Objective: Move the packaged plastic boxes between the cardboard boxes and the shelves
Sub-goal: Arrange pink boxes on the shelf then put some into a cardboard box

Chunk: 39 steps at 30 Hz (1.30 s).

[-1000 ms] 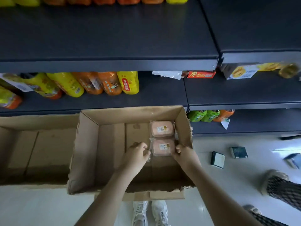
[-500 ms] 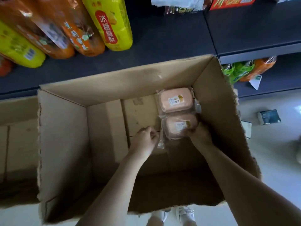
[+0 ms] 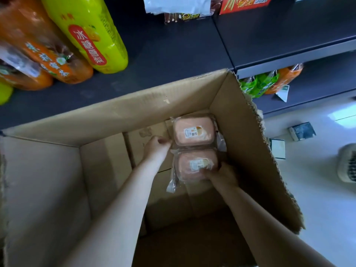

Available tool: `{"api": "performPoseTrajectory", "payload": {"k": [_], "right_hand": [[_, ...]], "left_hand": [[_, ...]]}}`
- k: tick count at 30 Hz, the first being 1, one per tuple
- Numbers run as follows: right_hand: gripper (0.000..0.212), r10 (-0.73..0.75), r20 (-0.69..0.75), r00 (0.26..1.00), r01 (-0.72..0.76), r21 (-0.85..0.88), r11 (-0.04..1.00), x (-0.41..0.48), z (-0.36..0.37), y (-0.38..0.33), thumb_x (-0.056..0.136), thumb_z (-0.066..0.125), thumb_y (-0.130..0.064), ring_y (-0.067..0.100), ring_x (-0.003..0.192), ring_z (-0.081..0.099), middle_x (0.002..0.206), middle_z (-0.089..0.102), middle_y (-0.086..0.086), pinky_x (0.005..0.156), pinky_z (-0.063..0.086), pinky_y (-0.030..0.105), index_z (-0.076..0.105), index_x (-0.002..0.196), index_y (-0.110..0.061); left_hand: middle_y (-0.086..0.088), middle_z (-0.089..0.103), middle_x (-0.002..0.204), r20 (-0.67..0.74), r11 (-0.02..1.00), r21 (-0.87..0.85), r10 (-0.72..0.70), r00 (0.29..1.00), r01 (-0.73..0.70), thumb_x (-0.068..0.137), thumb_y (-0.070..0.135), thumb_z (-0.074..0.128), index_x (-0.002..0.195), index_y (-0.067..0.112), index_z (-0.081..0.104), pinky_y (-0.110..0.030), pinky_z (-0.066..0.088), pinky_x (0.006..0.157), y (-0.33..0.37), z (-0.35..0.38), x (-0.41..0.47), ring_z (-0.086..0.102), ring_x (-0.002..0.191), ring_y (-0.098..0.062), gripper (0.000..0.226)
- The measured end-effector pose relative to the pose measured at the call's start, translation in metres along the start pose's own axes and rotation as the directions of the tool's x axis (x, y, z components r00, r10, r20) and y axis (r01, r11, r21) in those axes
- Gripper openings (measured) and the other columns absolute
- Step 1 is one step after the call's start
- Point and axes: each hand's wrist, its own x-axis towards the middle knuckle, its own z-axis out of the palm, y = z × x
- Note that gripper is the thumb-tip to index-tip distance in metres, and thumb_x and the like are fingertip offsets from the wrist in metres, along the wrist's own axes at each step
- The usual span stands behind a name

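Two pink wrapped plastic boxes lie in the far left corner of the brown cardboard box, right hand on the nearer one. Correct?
Wrong corner: head view shows the pink wrapped plastic boxes in the far right corner of the brown cardboard box. The right hand grips the nearer one.

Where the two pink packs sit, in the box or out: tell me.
In: far pack and near pack both sit below the box rim, inside its walls.

Both hands are bare, the left hand [image 3: 157, 146] and the right hand [image 3: 221, 173]. Behind the fingers, the wrists and the slim, smooth forearms, left forearm [image 3: 123, 205] and right forearm [image 3: 269, 218], are uncovered down to the lower edge of the view. The left thumb's nail is short and looks a little dark.
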Motion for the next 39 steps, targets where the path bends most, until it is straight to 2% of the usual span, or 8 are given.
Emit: {"api": "performPoseTrajectory", "payload": {"k": [5,10,16,24,27,29,33,39], "right_hand": [[0.077,-0.008,0.061,0.998,-0.001,0.134,0.991,0.007,0.003,0.002,0.078,0.074,-0.039,0.029,0.126,0.047,0.140,0.045,0.013,0.095,0.040,0.032,0.041,0.138,-0.004],[0.075,0.010,0.052,0.999,-0.022,0.224,0.974,0.015,0.003,0.005,0.070,0.082,-0.033,0.029,0.119,0.055,0.131,0.055,0.014,0.095,0.046,0.035,0.050,0.131,-0.003],[0.072,-0.011,0.067,0.998,-0.004,0.228,0.974,0.007,-0.002,0.004,0.066,0.085,-0.032,0.026,0.112,0.058,0.124,0.059,0.012,0.086,0.048,0.031,0.054,0.124,-0.003],[0.064,-0.184,0.082,0.980,0.172,0.130,0.976,-0.035,-0.030,-0.009,0.069,0.083,-0.035,0.021,0.095,0.060,0.111,0.063,0.006,0.083,0.048,0.030,0.054,0.118,-0.006],[0.068,-0.213,0.098,0.972,0.193,0.183,0.964,-0.057,-0.046,-0.012,0.069,0.083,-0.030,0.017,0.091,0.058,0.112,0.062,0.006,0.081,0.049,0.028,0.052,0.125,-0.007],[0.061,-0.244,0.117,0.963,0.215,0.216,0.952,-0.069,-0.059,-0.013,0.069,0.083,-0.027,0.012,0.083,0.059,0.108,0.063,0.006,0.065,0.046,0.021,0.054,0.120,-0.010],[0.039,-0.267,0.058,0.962,0.244,0.264,0.933,-0.093,-0.091,-0.014,0.067,0.085,-0.023,0.010,0.070,0.055,0.081,0.060,-0.003,0.053,0.040,0.021,0.057,0.093,-0.012],[0.030,-0.350,0.018,0.937,0.332,0.271,0.903,-0.153,-0.141,-0.039,0.075,0.079,-0.020,0.009,0.058,0.046,0.067,0.050,-0.001,0.042,0.034,0.014,0.050,0.070,-0.012]], "left_hand": [[-0.010,0.069,0.104,0.099,0.998,0.028,0.056,0.993,-0.059,0.070,0.052,0.070,0.110,0.009,0.064,-0.034,0.052,0.083,0.021,0.025,0.026,0.066,0.097,-0.029,0.060],[-0.013,0.068,0.113,0.114,0.963,0.245,0.086,0.990,-0.112,0.075,0.050,0.072,0.118,0.006,0.061,-0.035,0.051,0.087,0.026,0.036,0.046,0.064,0.104,-0.028,0.062],[-0.014,0.070,0.102,0.173,0.998,0.036,0.052,0.984,-0.059,0.074,0.045,0.075,0.105,0.007,0.066,-0.041,0.055,0.085,0.018,0.029,0.039,0.067,0.093,-0.030,0.050],[-0.004,0.063,0.078,0.110,0.965,-0.258,-0.022,0.994,0.050,0.085,0.038,0.066,0.093,0.009,0.064,-0.019,0.044,0.053,-0.004,-0.009,0.000,0.055,0.061,-0.014,0.030],[-0.006,0.066,0.081,0.155,0.851,-0.488,-0.136,0.979,0.195,0.083,0.035,0.068,0.093,0.008,0.063,-0.030,0.052,0.074,-0.008,-0.024,-0.021,0.062,0.071,-0.020,0.030],[-0.006,0.067,0.087,0.164,0.765,-0.597,-0.178,0.970,0.242,0.085,0.033,0.068,0.095,0.010,0.060,-0.030,0.055,0.068,-0.008,-0.036,-0.040,0.063,0.073,-0.018,0.027],[-0.011,0.064,0.110,0.054,0.658,-0.729,-0.219,0.974,0.188,0.084,0.033,0.068,0.117,0.009,0.053,-0.036,0.054,0.086,0.001,-0.076,-0.084,0.064,0.096,-0.023,0.044],[-0.012,0.063,0.118,0.008,0.579,-0.808,-0.177,0.984,0.110,0.083,0.028,0.068,0.104,0.010,0.056,-0.040,0.050,0.096,0.025,-0.140,-0.163,0.061,0.108,-0.026,0.030]]}}
